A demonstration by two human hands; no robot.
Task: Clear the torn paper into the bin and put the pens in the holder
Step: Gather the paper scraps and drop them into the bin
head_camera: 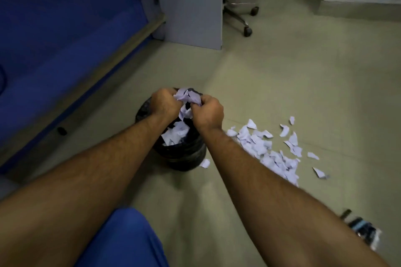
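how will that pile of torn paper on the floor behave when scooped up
The torn paper pile is loose, thin scraps, so probably light and floppy. Some would likely slip out, as one stray scrap lies beside the bin.

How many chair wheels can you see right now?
2. One wheel sits upper centre behind the grey panel's edge; the other wheel is just below it, nearer the camera. More may be hidden behind the panel.

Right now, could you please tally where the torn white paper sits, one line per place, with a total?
Handful gripped by left hand and right hand: 1
Heap inside the black lined bin: 1
Scatter on the floor: 1
Total: 3
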